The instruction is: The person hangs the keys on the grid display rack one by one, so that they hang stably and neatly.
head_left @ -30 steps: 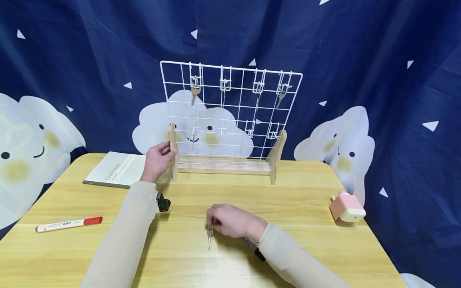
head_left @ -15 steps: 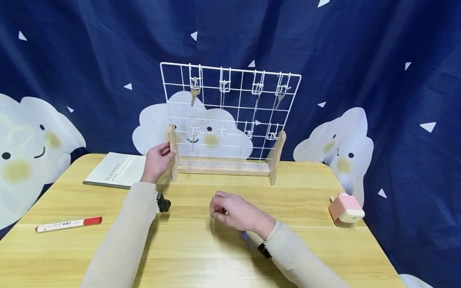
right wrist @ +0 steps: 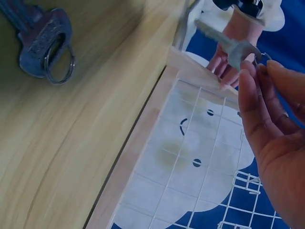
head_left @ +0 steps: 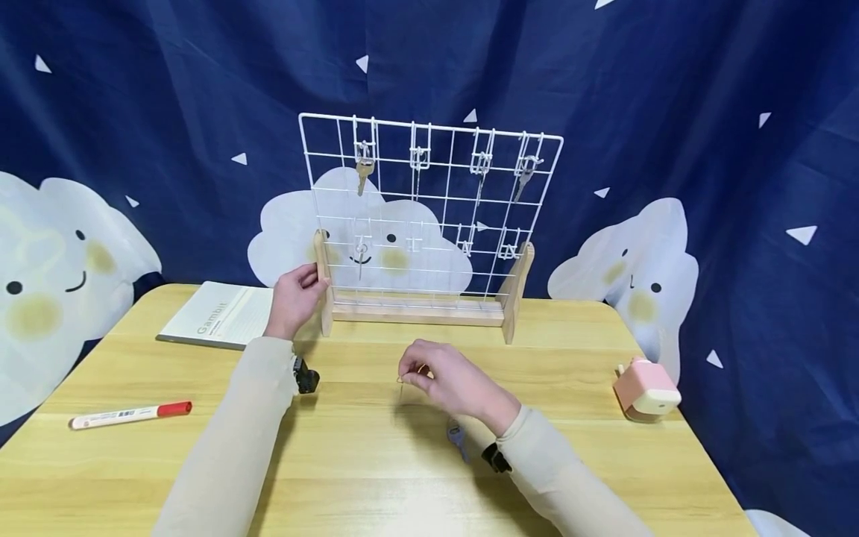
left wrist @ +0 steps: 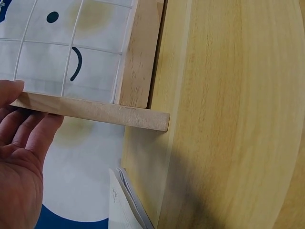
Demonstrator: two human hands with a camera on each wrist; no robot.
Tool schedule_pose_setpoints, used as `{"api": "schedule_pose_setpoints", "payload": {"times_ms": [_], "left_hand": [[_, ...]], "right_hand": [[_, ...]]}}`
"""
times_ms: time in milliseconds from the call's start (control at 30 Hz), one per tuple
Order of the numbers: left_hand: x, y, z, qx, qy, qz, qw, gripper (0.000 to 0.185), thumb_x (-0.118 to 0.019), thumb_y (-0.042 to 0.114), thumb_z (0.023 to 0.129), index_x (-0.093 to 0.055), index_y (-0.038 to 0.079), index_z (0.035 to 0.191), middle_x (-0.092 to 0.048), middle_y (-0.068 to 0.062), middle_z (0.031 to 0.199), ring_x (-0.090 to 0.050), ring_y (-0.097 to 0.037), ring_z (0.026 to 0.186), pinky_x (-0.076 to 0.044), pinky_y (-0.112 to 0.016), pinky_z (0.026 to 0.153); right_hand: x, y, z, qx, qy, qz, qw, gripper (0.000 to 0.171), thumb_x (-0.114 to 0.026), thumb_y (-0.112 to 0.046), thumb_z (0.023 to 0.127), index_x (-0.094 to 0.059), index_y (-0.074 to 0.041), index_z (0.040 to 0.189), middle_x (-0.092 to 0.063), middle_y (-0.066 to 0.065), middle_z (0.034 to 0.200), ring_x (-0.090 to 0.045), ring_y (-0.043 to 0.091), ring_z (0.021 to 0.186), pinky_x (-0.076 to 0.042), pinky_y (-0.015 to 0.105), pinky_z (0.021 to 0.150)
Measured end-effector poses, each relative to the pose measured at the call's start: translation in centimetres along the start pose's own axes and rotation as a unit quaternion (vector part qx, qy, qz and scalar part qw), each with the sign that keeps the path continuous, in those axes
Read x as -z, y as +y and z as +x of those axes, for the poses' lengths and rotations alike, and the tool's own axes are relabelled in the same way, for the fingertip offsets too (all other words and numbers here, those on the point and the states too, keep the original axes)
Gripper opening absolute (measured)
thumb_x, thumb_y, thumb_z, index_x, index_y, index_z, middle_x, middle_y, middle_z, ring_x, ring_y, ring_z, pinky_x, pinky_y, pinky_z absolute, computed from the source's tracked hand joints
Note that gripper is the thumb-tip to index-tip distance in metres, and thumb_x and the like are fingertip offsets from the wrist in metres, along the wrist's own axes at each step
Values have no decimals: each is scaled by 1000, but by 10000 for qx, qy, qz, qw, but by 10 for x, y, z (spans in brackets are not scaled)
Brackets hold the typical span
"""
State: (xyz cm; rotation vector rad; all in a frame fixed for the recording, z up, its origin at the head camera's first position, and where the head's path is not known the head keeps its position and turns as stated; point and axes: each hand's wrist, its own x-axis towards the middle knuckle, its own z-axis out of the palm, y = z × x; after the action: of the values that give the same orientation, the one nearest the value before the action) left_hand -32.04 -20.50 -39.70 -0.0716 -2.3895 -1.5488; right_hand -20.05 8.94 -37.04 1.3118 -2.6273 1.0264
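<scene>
Pinching a small silver key (right wrist: 228, 46) by its ring between fingertips, the right hand (head_left: 451, 384) hovers above the wooden table (head_left: 376, 477) at about 6 o'clock from the white wire rack (head_left: 429, 216). The left hand (head_left: 294, 298) grasps the rack's wooden side post (left wrist: 90, 112) at 9 o'clock. A second key (right wrist: 42, 40) lies flat on the table near the right wrist.

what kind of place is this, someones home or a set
Probably a staged tabletop set, not a lived-in room: a cloud-print blue backdrop wraps a wooden table, with a white wire key rack and a marker laid out.
</scene>
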Motion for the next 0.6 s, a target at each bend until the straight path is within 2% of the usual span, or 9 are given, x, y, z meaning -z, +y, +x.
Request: {"api": "schedule_pose_setpoints", "payload": {"times_ms": [133, 267, 533, 600], "left_hand": [[1, 0, 0, -1, -18, 4, 10000, 43, -59, 7, 96, -52, -9, 136, -57, -27, 129, -55, -34, 121, -48, -36, 100], [1, 0, 1, 19, -59, -6, 10000, 43, -59, 8, 97, -52, -9, 136, -57, -26, 128, -55, -33, 121, -48, -36, 100], [1, 1, -2, 11, -26, -41, 10000, 44, -60, 8, 97, -51, -10, 136, -57, -28, 128, -54, -35, 122, -48, -37, 100], [0, 1, -2, 14, -18, -28, 10000, 43, -59, 8, 97, -51, -10, 136, -57, -28, 128, -55, -35, 121, -48, -36, 100]], "right_hand": [[2, -1, 2, -141, 234, 161, 9995, 7, -68, -1, 91, -67, -8, 90, -62, -4, 87, -60, 8, 81, -54, 19, 73], [5, -3, 4, -394, 279, 240, 9985, 8, -68, 1, 91, -68, -7, 90, -64, -3, 87, -60, 9, 79, -55, 21, 72], [13, -2, 9, -819, 565, 90, 9950, 9, -70, 0, 89, -70, -9, 89, -66, -3, 86, -60, 8, 76, -55, 22, 69], [14, -1, 11, -947, 621, 226, 9933, 8, -70, 0, 89, -71, -9, 89, -66, -3, 85, -61, 9, 76, -55, 23, 70]]}}
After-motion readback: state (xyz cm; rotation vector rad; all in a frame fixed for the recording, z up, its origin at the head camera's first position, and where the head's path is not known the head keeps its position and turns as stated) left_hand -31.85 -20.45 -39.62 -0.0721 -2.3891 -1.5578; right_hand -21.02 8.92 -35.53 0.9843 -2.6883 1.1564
